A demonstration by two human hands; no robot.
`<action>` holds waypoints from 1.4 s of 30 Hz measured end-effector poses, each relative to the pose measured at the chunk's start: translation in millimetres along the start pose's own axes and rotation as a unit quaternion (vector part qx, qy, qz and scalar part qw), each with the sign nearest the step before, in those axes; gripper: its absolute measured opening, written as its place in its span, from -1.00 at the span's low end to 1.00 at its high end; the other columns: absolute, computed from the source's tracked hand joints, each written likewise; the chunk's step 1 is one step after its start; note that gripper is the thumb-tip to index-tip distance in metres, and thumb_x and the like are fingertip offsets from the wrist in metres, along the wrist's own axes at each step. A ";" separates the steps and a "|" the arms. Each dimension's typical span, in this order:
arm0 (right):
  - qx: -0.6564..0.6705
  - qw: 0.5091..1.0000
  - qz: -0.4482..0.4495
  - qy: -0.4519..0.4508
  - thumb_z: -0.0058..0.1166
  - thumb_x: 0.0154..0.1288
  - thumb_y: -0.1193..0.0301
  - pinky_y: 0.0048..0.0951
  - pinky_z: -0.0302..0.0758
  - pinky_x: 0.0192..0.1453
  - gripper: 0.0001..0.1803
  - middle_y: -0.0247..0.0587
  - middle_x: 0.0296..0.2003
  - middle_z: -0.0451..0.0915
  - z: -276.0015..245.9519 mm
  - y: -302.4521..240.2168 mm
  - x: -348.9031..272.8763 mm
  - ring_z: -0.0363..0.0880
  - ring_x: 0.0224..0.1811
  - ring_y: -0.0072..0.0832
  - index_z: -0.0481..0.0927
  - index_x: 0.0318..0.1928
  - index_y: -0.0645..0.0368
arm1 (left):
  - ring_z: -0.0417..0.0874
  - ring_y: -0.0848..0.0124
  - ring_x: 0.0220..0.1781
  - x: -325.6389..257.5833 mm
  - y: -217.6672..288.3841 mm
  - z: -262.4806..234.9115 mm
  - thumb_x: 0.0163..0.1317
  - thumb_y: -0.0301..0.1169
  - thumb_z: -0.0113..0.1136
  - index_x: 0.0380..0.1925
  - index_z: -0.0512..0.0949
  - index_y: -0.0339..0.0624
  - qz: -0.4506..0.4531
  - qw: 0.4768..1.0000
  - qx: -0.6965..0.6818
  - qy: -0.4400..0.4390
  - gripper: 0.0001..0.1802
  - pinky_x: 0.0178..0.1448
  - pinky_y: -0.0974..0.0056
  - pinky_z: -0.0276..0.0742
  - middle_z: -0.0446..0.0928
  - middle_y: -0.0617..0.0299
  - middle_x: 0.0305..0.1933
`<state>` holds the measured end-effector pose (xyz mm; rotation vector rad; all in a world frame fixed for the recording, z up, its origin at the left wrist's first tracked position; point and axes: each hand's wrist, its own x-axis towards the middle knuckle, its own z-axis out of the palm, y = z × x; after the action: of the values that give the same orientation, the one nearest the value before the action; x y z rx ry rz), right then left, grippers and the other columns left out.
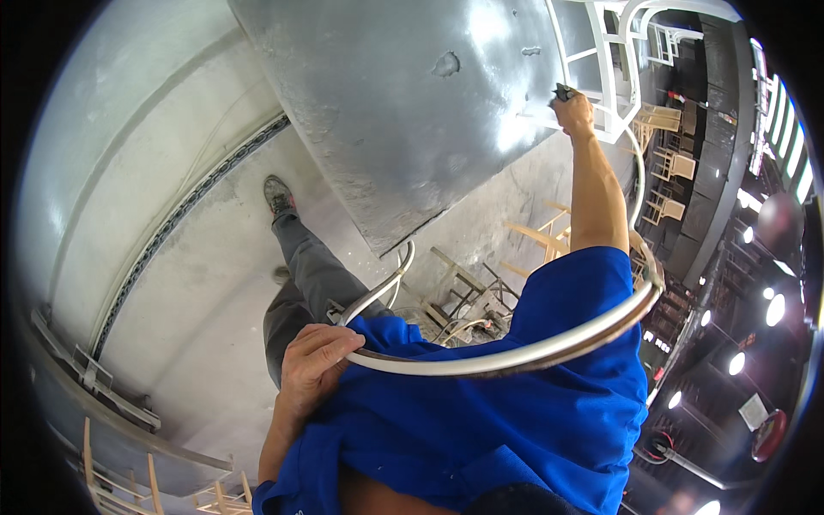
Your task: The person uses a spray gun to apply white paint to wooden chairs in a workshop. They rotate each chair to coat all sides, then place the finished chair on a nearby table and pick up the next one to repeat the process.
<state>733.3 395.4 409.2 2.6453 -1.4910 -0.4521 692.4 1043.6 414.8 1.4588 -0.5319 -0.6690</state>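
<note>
At the upper right, my outstretched right hand [574, 113] is closed round a small dark tool [562, 93] that looks like a spray gun, its body mostly hidden by the fingers. Right beside it stands a white chair frame [605, 77], close to the knuckles. My left hand [319, 359] is low at my waist, thumb and fingers wrapped round a white hose [481, 365]. A darker brown line runs along this hose. It loops across my front, past my right elbow, and up toward the chair frame.
A large grey metal panel [395, 94] with dented spots fills the upper middle. Along the floor at left runs a chain track [197, 215]. Bare wooden chairs [674, 163] hang or stand at the right, and more wooden frames [468, 296] lie beyond my waist.
</note>
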 end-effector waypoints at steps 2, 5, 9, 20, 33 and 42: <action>0.090 0.994 0.039 -0.046 0.27 0.32 0.24 -0.36 0.67 -0.40 -0.63 -0.18 -0.41 0.74 10.1 -15.0 -9.1 0.69 -0.50 -0.40 0.74 0.11 -0.02 | 0.80 0.20 -0.16 7.1 -0.3 -13.9 0.06 -0.64 0.45 -0.08 0.74 -0.13 -0.007 1.000 0.000 -0.009 -0.63 0.01 0.16 0.65 0.77 0.17 -0.19; 0.237 0.968 0.024 -0.072 0.28 0.36 0.30 -0.44 0.58 -0.54 -0.71 -0.27 -0.49 0.69 15.3 -30.9 -49.4 0.64 -0.54 -0.54 0.72 0.02 0.15 | 0.80 0.18 -0.15 13.8 5.2 -34.3 0.05 -0.65 0.44 -0.10 0.73 -0.16 0.015 0.999 -0.001 -0.041 -0.64 0.03 0.16 0.63 0.77 0.14 -0.19; 0.279 0.955 -0.043 -0.089 0.22 0.41 0.33 -0.52 0.49 -0.60 -0.73 -0.29 -0.38 0.68 7.9 -51.2 -142.8 0.67 -0.47 -0.58 0.67 -0.01 0.24 | 0.79 0.12 -0.13 8.4 18.1 -61.1 0.05 -0.64 0.44 -0.13 0.71 -0.19 0.066 0.994 0.037 -0.078 -0.66 0.06 0.11 0.62 0.76 0.11 -0.19; 0.662 0.716 0.013 -0.222 0.02 0.60 0.27 -0.44 0.53 -0.49 -0.69 -0.14 -0.26 0.68 68.7 -114.7 -383.9 0.61 -0.34 -0.45 0.52 0.16 0.19 | 0.77 0.03 -0.02 -111.3 0.7 -140.7 0.29 -0.45 0.38 -0.07 0.63 -0.21 0.037 0.996 0.070 0.030 -0.76 0.09 0.09 0.65 0.73 0.03 -0.08; 0.762 0.622 0.176 -0.052 -0.15 0.65 -0.10 -0.54 0.47 -0.59 -0.43 -0.24 -0.18 0.70 135.4 61.2 -428.5 0.73 -0.27 -0.42 0.50 0.29 0.08 | 0.65 0.47 -0.28 -106.4 -16.4 -30.8 0.35 -0.45 0.35 -0.03 0.65 -0.26 -0.028 0.996 0.017 -0.082 -0.77 -0.14 0.30 0.58 0.71 0.18 -0.30; 0.512 0.826 -0.188 0.145 0.15 0.37 0.51 -0.11 0.55 0.24 -0.27 -0.01 0.10 0.66 29.8 51.4 -174.1 0.63 0.16 -0.01 0.42 0.50 -0.34 | 0.60 0.53 -0.18 -68.1 -40.9 148.3 0.42 -0.46 0.27 0.03 0.67 -0.29 -0.206 0.971 0.047 -0.115 -0.76 -0.06 0.36 0.53 0.69 0.27 -0.22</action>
<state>597.7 518.2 429.3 3.5274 -1.2961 1.0277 537.1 985.1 387.1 1.6074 -0.4443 -1.1655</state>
